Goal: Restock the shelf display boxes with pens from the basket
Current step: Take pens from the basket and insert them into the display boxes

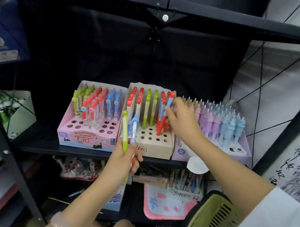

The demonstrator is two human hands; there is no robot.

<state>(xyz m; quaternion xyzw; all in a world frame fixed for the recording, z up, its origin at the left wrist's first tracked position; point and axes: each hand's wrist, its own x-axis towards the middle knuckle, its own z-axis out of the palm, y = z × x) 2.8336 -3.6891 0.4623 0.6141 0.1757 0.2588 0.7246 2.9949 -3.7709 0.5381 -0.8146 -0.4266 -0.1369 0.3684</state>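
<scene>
Between right hand (180,116) fingertips, a blue pen (168,104) apparently seeks a hole; left hand (125,158) clasps spare pens (125,133) ready.

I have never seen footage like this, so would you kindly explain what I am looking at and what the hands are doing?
This is one picture from a camera worn on a person's head, looking down at their own bare hands; there is no machine. On a black shelf stand three display boxes of pens: pink, beige and lilac. The left hand holds a few pens, among them a green pen. The right hand pinches a blue pen in the beige box. A green basket sits lower right.
</scene>
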